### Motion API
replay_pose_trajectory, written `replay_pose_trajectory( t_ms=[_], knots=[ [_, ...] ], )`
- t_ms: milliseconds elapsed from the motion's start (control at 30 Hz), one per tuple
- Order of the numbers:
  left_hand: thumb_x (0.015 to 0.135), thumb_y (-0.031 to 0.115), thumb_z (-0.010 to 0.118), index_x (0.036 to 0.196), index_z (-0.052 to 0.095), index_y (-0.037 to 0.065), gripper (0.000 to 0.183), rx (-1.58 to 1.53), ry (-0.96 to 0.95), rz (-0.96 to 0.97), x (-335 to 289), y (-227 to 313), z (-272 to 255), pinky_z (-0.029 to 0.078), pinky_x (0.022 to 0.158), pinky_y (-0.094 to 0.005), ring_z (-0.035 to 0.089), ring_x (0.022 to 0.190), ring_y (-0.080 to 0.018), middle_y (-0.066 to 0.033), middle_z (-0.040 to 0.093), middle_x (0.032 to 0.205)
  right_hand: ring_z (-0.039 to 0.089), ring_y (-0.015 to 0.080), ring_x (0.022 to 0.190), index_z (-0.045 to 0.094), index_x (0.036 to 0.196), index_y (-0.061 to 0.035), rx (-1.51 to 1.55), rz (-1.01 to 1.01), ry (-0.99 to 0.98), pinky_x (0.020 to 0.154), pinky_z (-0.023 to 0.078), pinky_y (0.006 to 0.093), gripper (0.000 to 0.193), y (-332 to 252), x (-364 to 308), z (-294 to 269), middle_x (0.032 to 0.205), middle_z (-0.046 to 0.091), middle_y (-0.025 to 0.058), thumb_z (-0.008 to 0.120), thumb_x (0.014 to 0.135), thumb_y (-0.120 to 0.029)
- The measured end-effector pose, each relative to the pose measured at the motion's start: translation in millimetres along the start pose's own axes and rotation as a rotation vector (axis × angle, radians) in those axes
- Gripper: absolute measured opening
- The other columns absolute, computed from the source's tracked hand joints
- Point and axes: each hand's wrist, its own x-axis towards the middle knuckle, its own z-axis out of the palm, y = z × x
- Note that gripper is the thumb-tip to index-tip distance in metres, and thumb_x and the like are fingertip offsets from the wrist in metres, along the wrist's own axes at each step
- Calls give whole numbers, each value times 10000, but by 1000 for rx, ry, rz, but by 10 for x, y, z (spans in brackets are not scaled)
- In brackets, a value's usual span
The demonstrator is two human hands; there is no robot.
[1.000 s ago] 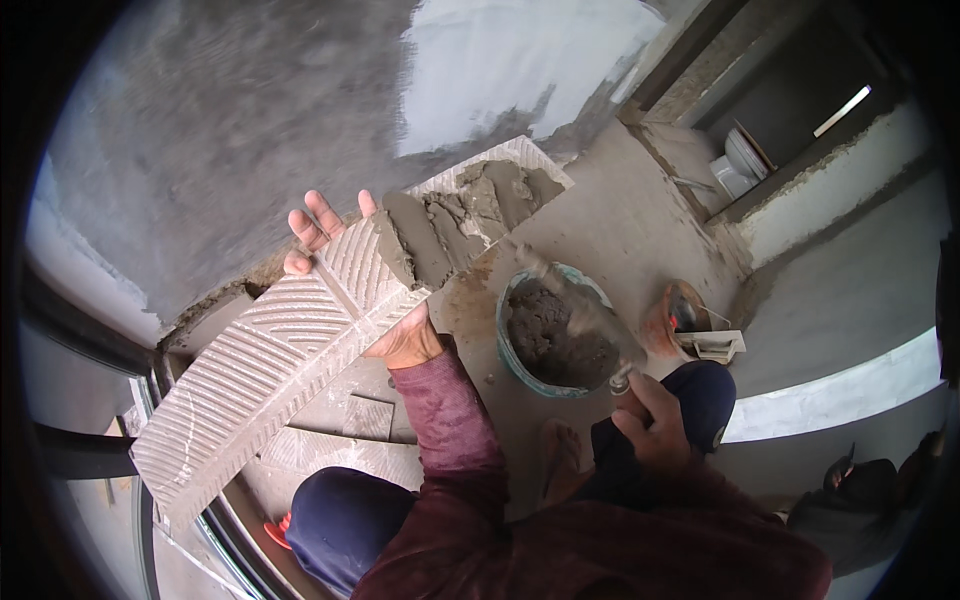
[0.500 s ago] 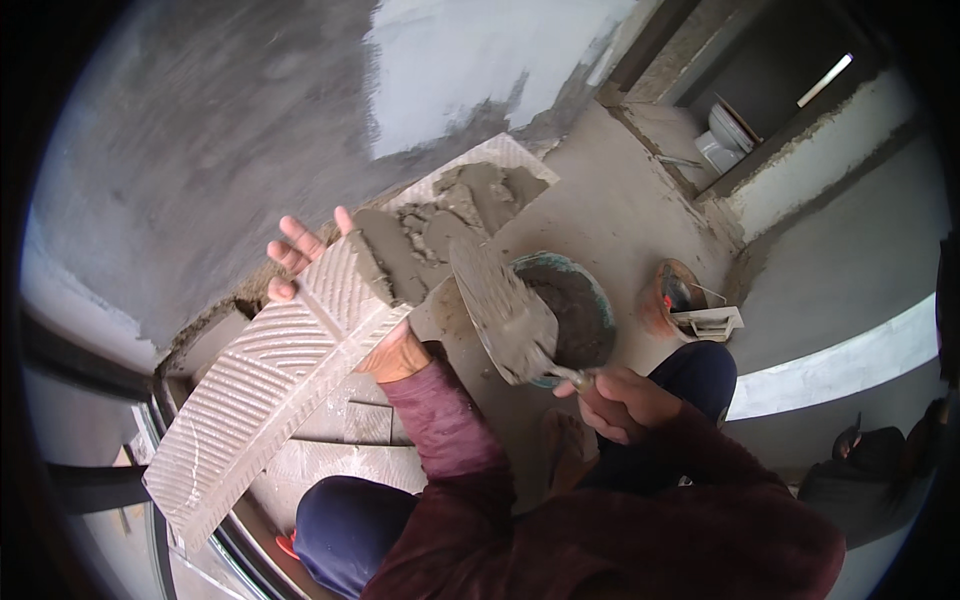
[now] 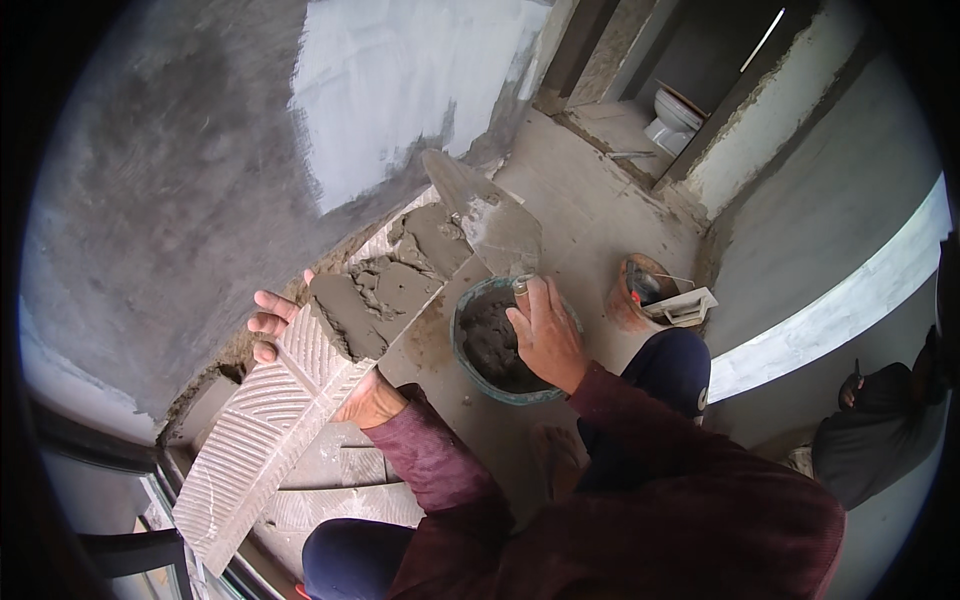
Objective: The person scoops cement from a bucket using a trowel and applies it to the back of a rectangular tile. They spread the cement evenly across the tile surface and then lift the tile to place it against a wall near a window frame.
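My left hand [image 3: 373,402] supports a long tile [image 3: 265,420] from below, its fingers showing past the far edge. The tile's ridged back faces up and tilts across my front. Grey mortar [image 3: 365,305] lies thick over its middle and far part. In my right hand [image 3: 555,345] is the handle of a pointed trowel [image 3: 490,222]. Its mortar-smeared blade is at the far end of the tile, beside the mortar; I cannot tell whether it touches. Below my right hand stands a teal tub [image 3: 510,397] holding wet mortar [image 3: 488,335].
An orange bucket [image 3: 626,308] stands right of the tub, with a flat handled float [image 3: 687,308] across its rim. Tile pieces [image 3: 350,505] lie near my left knee. A plastered wall [image 3: 180,200] rises at the left. A person [image 3: 872,435] is at the right edge; a toilet [image 3: 675,118] stands far back.
The trowel has moved from above the tub to the tile's far end, its blade now pointing up and away. The mortar's surface has changed shape. My left hand still holds the tile.
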Motion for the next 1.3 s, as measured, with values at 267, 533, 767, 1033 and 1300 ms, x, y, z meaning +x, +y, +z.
replay_pose_trajectory(
  t_ms=[267, 533, 767, 1033, 1300],
  knots=[
    [969, 320, 480, 896, 609, 121, 248, 80, -54, -36, 78, 246, -206, 56, 1190, -635, 437, 1384, -283, -126, 637, 1254, 534, 465, 1053, 441, 1229, -7, -274, 66, -256, 838, 473, 520, 355, 554, -965, -188, 1174, 502, 242, 577, 930, -140],
    [936, 230, 571, 752, 647, 110, 232, -115, 209, -151, 172, 538, -412, 320, 1126, -619, 529, 1271, -369, -130, 633, 1230, 614, 452, 997, 506, 1326, -45, -474, 145, -693, 815, 512, 480, 425, 291, -243, -1511, 1114, 630, 271, 543, 974, -281],
    [971, 256, 522, 893, 692, 148, 215, -41, 392, -207, -18, 222, -573, 353, 1113, -583, 568, 1229, -366, -148, 671, 1203, 688, 339, 901, 719, 960, -105, -969, -261, -1280, 760, 545, 456, 211, 839, 798, -798, 916, 718, 111, 624, 858, -264],
    [1024, 532, 195, 1458, 440, 284, 557, -36, 242, -285, -347, 177, -963, 195, 1161, -640, 264, 1463, -353, -103, 331, 1574, 716, 276, 765, 769, 820, -157, -1289, -792, -1437, 630, 553, 432, 140, 840, 970, 49, 802, 734, 60, 647, 774, -207],
    [1016, 443, 297, 1555, 279, 251, 572, -86, 232, -374, -323, 303, -1123, 259, 1178, -528, 323, 1434, -355, -174, 352, 1552, 707, 287, 724, 739, 757, -98, -1003, -722, -1192, 613, 545, 422, 155, 920, 899, -208, 754, 713, 92, 607, 786, -175]
  ],
)
